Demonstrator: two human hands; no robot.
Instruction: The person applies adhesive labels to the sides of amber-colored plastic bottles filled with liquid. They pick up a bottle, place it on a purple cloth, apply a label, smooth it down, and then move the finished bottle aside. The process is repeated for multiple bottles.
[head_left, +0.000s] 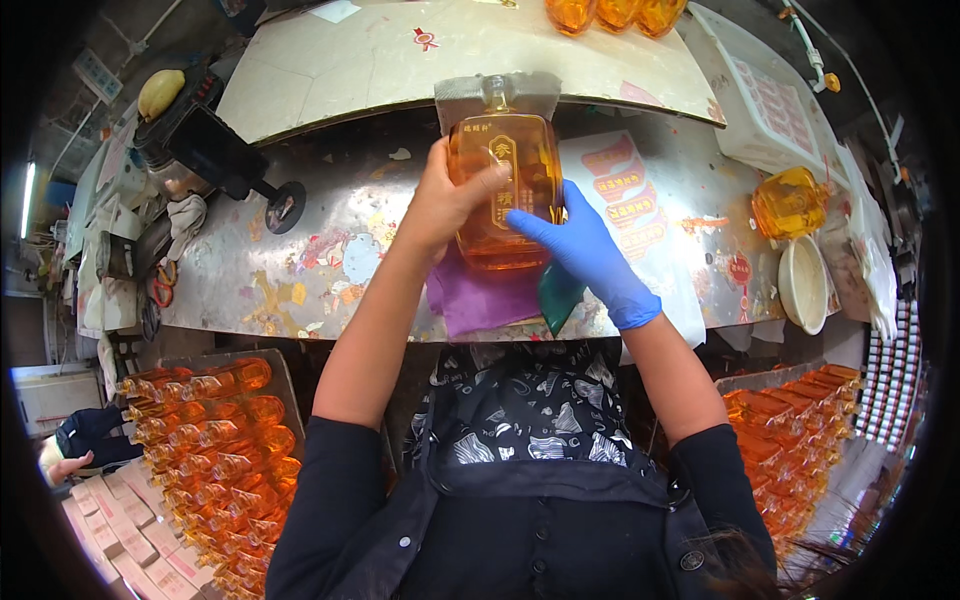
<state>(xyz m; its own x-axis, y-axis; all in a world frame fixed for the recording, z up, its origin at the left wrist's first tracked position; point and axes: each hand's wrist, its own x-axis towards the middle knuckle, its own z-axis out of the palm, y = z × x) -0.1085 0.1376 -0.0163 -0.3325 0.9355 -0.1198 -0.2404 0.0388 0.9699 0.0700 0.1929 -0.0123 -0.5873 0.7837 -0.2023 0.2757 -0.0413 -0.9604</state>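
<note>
A glass bottle of amber liquid (480, 244) with gold writing on its front lies between my two hands, its clear neck pointing away from me over a grey pad (459, 97). My bare left hand (454, 191) grips its left side, thumb across the front. On the lower right side my right hand (581, 236), in a blue glove, holds the bottle, its thumb on the glass. Under the bottle's base is a purple cloth (484, 300), and a dark green piece (560, 296) hangs below my right hand. A sheet of red and gold labels (622, 187) lies to the right.
Another amber bottle (791, 202) rests at the right above a white bowl (804, 285). A black stand (225, 142) and scissors (163, 285) are at left. Racks of amber bottles (225, 450) flank me. A plastic bin (750, 90) stands back right. Someone's arm (71, 466) shows far left.
</note>
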